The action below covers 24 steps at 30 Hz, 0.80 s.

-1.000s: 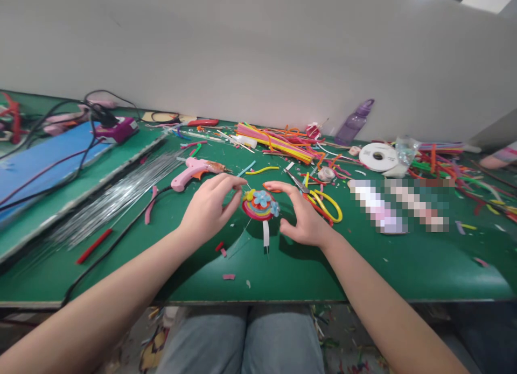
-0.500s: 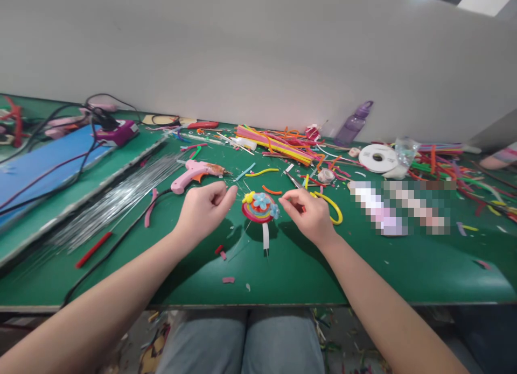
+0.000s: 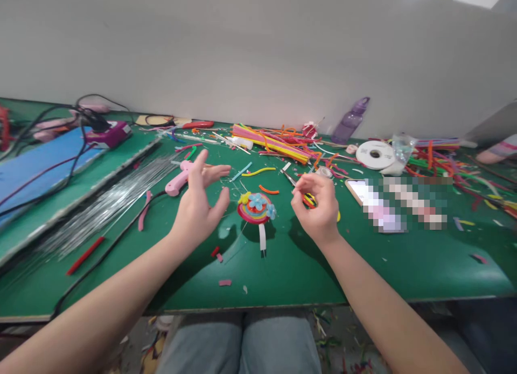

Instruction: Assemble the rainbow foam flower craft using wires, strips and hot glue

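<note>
- The rainbow ornament [image 3: 253, 217] rests on the desk [image 3: 307, 280] between the two grips, apart from both.
- One yellow and two blue flowers sit along its far and right parts; a white strip [image 3: 262, 237] extends from it toward the person.
- The left grip [image 3: 194, 204] is just left of the ornament, fingers spread and thumb well away from them, with nothing in it.
- The right grip [image 3: 318, 211] is to the ornament's right, fingers curled and thumb near the forefinger; whether it pinches something small cannot be told.
- Just beyond the ornament lies a short orange piece [image 3: 269, 190].
- The pink glue gun [image 3: 176, 183] is partly hidden behind the left grip.
- Scissors [image 3: 289, 177] lie partly hidden behind the right grip.
- Farther back are a bundle of coloured sticks [image 3: 271, 143] and a purple bottle [image 3: 349, 122].
</note>
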{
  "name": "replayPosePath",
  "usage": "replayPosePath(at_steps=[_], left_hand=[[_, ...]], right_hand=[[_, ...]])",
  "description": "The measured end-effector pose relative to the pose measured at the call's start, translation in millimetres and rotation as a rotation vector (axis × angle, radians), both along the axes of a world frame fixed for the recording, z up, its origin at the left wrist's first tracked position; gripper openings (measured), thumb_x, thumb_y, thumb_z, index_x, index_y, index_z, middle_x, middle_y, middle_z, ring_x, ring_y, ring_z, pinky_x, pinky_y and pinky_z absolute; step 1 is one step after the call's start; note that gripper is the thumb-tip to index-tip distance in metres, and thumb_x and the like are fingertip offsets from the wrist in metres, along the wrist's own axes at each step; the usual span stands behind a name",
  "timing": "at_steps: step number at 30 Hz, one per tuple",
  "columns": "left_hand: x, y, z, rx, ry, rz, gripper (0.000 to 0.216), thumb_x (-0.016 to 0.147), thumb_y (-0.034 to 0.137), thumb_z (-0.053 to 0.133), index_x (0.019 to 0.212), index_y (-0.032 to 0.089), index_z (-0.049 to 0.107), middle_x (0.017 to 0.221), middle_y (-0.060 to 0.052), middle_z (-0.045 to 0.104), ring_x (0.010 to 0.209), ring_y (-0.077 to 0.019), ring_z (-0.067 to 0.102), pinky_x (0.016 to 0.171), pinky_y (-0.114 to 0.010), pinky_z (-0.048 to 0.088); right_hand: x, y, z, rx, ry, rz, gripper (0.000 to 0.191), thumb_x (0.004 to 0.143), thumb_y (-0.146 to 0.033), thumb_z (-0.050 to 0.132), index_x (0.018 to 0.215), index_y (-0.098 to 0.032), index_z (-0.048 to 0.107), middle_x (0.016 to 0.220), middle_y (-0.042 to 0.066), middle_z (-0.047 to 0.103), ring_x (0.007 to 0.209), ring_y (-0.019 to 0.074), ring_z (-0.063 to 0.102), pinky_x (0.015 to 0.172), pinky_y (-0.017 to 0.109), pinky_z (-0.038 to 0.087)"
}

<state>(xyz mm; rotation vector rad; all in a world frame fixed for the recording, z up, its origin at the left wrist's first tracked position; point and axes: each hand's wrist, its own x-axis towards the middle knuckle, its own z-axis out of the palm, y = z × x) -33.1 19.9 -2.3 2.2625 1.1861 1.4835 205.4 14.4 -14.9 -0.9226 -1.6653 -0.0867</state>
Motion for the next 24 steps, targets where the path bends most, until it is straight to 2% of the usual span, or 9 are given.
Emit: replayPosePath(at_steps=[2, 6, 9, 11, 14, 16, 18, 21, 24], left_hand=[[-1.6, 0.3, 1.1, 0.014, 0.045, 0.041, 0.073, 0.087, 0.016, 0.050, 0.148, 0.023, 0.010, 0.125, -0.011, 0.061, 0.130, -0.0251, 0.047, 0.108, -0.052, 0.038], [-4.4, 1.0, 3.6, 0.077, 0.181, 0.132, 0.045, 0.088, 0.020, 0.052, 0.132, 0.023, 0.045, 0.142, -0.011, 0.049, 0.143, -0.0300, 0.025, 0.113, -0.057, 0.029], [-3.6, 0.7, 3.4, 0.060, 0.202, 0.101, 0.032, 0.089, 0.023, 0.051, 0.121, 0.021, 0.056, 0.151, -0.011, 0.038, 0.138, -0.0298, 0.036, 0.111, -0.053, 0.036], [-1.9, -0.1, 2.0, 0.034, 0.186, 0.073, 0.034, 0.091, 0.022, 0.048, 0.123, 0.019, 0.056, 0.152, -0.012, 0.034, 0.132, -0.0273, 0.045, 0.108, -0.047, 0.041], [-0.4, -1.3, -1.4, 0.011, 0.137, 0.059, 0.040, 0.090, 0.019, 0.047, 0.130, 0.018, 0.051, 0.146, -0.013, 0.045, 0.125, -0.0239, 0.053, 0.106, -0.043, 0.044], [-1.2, -1.3, -3.7, -0.011, 0.072, 0.081, 0.050, 0.089, 0.016, 0.047, 0.139, 0.019, 0.041, 0.138, -0.012, 0.054, 0.123, -0.0227, 0.055, 0.104, -0.041, 0.046], [-2.9, -0.6, -4.6, -0.010, 0.011, 0.130, 0.061, 0.087, 0.014, 0.047, 0.145, 0.021, 0.030, 0.133, -0.010, 0.059, 0.128, -0.0230, 0.051, 0.107, -0.044, 0.044], [-5.2, 0.9, -2.7, 0.061, -0.023, 0.171, 0.067, 0.085, 0.010, 0.047, 0.147, 0.025, 0.025, 0.132, -0.008, 0.060, 0.135, -0.0230, 0.041, 0.116, -0.053, 0.028], [-5.2, 1.6, -0.2, 0.122, -0.026, 0.146, 0.063, 0.086, 0.009, 0.046, 0.144, 0.026, 0.029, 0.134, -0.008, 0.058, 0.135, -0.0234, 0.042, 0.118, -0.057, 0.018]], right_hand=[[-0.2, 0.8, 0.9, -0.012, 0.026, -0.004, 0.049, 0.080, -0.013, 0.055, 0.125, -0.024, 0.039, 0.088, 0.001, 0.064, 0.081, 0.0169, 0.066, 0.080, 0.038, 0.054], [1.9, 0.0, 6.0, 0.003, -0.021, -0.101, 0.060, 0.082, -0.014, 0.050, 0.138, -0.023, 0.031, 0.095, 0.005, 0.070, 0.105, 0.0242, 0.063, 0.106, 0.058, 0.034], [4.3, 0.9, 7.6, 0.002, -0.137, -0.247, 0.036, 0.081, -0.010, 0.048, 0.108, -0.029, 0.061, 0.105, 0.001, 0.071, 0.120, 0.0264, 0.057, 0.112, 0.066, 0.014], [4.9, 2.3, 6.6, 0.007, -0.191, -0.260, 0.030, 0.081, -0.007, 0.046, 0.083, -0.029, 0.066, 0.105, -0.003, 0.072, 0.122, 0.0256, 0.056, 0.114, 0.067, 0.009], [3.3, 3.5, 3.7, -0.043, -0.153, -0.173, 0.035, 0.080, -0.003, 0.042, 0.092, -0.026, 0.065, 0.097, -0.002, 0.075, 0.106, 0.0211, 0.067, 0.118, 0.062, 0.007], [1.7, 2.8, 1.9, -0.103, -0.086, -0.116, 0.042, 0.079, -0.002, 0.041, 0.111, -0.024, 0.058, 0.092, 0.000, 0.076, 0.095, 0.0192, 0.071, 0.119, 0.058, 0.014], [0.7, 1.5, 0.4, -0.172, -0.008, -0.058, 0.048, 0.080, -0.003, 0.041, 0.123, -0.023, 0.047, 0.099, 0.003, 0.075, 0.092, 0.0192, 0.072, 0.114, 0.054, 0.032], [0.9, 0.5, -1.2, -0.256, 0.093, 0.014, 0.049, 0.082, -0.005, 0.039, 0.127, -0.024, 0.037, 0.116, 0.009, 0.069, 0.090, 0.0203, 0.073, 0.091, 0.043, 0.056], [0.8, 2.9, -1.3, -0.234, 0.100, 0.026, 0.048, 0.083, -0.005, 0.038, 0.127, -0.024, 0.035, 0.122, 0.011, 0.065, 0.092, 0.0207, 0.072, 0.084, 0.040, 0.059]])
